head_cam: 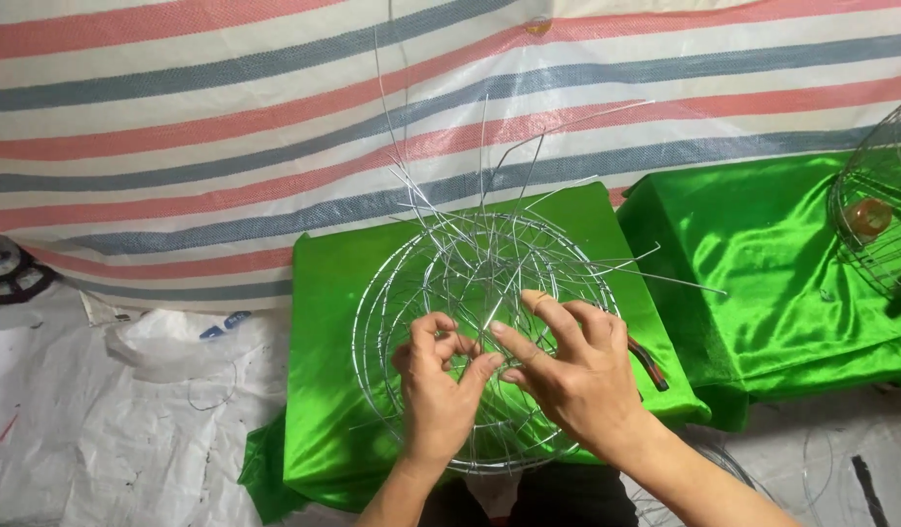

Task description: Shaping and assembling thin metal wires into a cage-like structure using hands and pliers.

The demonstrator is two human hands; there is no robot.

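A round frame of silver wire rings (pixel 392 283) lies tilted on a green satin-covered block (pixel 324 390), with several loose wire ends (pixel 490 156) sticking up from its middle. My left hand (pixel 439 390) pinches wires near the frame's centre with thumb and forefinger. Just to its right, my right hand (pixel 577 376) rests on the frame, fingers spread over the wires and touching the same spot. The lower part of the frame is hidden behind both hands.
A dark-handled tool (pixel 651 366) lies on the green block by my right hand. A second green-covered block (pixel 763 263) stands at the right, with another wire cage (pixel 875 215) at the edge. A striped tarp (pixel 177 117) hangs behind; white sheeting (pixel 99 429) covers the floor.
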